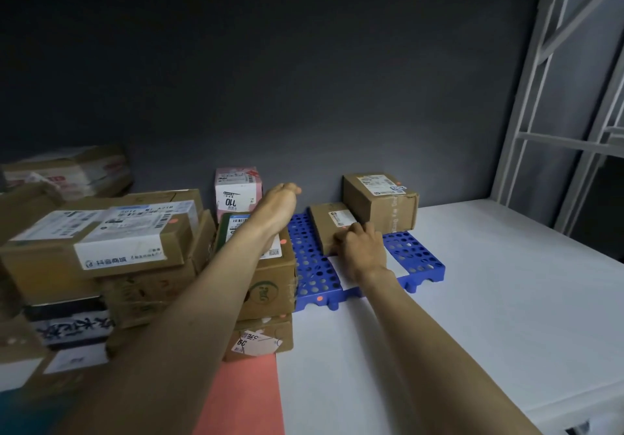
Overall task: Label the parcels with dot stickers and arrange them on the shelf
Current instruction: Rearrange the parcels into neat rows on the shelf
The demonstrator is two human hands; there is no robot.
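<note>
Now right hand (361, 248) curls on near end of small flat parcel (329, 223) lying on blue pallet (418, 259) on shelf (489, 282) — stiff cardboard, likely light; hold by edges. Left hand (278, 206) — fingers hidden, grip unclear.

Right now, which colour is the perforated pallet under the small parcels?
Blue; the pallet shows clearly in the head view.

A flat brown parcel (329, 228) lies on the blue perforated pallet (312, 265), beside a bigger brown parcel (380, 201) by the shelf's (489, 282) back edge.
</note>
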